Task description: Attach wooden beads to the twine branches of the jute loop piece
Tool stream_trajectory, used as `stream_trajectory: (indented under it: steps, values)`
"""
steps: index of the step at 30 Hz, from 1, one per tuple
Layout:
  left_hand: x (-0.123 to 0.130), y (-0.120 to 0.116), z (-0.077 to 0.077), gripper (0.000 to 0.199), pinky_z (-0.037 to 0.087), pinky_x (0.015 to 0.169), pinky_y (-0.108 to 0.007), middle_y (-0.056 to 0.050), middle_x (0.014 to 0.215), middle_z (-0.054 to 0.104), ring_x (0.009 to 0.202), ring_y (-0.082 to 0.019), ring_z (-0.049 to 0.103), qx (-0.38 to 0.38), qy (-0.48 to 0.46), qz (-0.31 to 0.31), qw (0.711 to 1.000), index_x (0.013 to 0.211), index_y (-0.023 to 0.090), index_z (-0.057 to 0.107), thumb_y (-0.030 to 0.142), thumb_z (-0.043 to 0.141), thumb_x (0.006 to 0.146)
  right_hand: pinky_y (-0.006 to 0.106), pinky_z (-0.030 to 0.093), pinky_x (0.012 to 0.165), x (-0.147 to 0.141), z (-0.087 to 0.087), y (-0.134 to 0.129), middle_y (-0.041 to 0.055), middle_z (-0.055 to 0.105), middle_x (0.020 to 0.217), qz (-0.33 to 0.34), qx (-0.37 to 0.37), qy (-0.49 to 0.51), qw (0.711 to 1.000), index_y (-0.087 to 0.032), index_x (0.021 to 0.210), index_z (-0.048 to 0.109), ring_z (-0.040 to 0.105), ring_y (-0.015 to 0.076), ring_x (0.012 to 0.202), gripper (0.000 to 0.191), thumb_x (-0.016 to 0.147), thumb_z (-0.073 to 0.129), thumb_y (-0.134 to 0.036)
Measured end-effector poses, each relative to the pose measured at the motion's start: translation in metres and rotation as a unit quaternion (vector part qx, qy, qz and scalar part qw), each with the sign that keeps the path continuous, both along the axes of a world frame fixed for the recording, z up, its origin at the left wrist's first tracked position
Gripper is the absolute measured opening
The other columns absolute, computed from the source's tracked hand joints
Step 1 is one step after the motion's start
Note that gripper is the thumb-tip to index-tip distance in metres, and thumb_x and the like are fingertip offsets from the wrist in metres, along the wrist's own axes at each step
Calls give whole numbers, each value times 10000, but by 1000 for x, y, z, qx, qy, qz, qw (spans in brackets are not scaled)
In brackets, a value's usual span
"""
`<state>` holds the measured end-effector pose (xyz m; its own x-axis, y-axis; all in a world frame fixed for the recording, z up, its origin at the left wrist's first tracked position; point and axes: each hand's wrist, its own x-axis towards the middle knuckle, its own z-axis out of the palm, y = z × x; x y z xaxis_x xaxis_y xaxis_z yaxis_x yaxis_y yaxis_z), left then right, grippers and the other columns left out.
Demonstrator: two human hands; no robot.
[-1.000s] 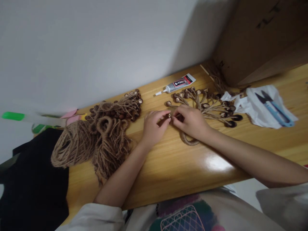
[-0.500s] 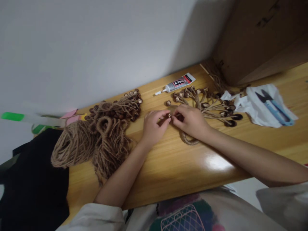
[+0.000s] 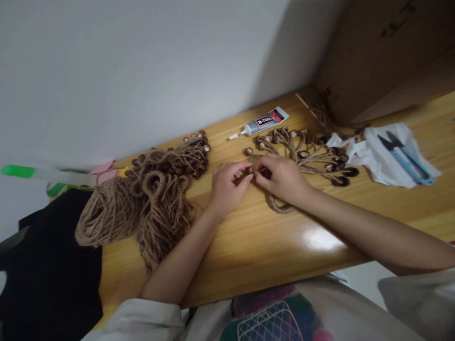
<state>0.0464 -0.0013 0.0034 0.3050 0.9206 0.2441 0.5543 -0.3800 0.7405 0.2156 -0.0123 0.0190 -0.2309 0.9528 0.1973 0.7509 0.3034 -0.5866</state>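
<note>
My left hand (image 3: 229,184) pinches a small brown cap-like piece (image 3: 250,170) between thumb and fingertips, above the middle of the table. Close against it, my right hand (image 3: 280,177) is closed too, thumb and forefinger meeting at the same piece; whatever cord lies between those fingers is hidden. A coiled twine loop (image 3: 279,206) shows below my right palm. Behind that hand, a bunch of twine cords (image 3: 309,163) fans out over the wood, each end carrying a round brown cap, some with pale insides.
Left stand a ball of twine (image 3: 106,213), a heap of fringed twine loops (image 3: 159,218) and a capped cord bundle (image 3: 177,158). A glue tube (image 3: 266,121) lies behind. Blue thread snips (image 3: 408,161) rest on white tissue (image 3: 377,163), near a cardboard box (image 3: 384,61).
Both hands hold nearly the same place, with only a very slight shift of the fingers around the small piece. Everything on the table stays put.
</note>
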Motion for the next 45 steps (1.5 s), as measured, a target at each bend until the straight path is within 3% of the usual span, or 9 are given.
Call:
stream_trajectory:
  steps: [45]
  values:
    - [0,0,2,272,469,801,-334,-11,913,733,735,-149,632,-10,13,-2,1000,997,209,692,84,695,756,258,391,661,0,1,0,73,653,795,5,-17,-16,1000,-145,794,635,589,185,734,65,777,577,-169]
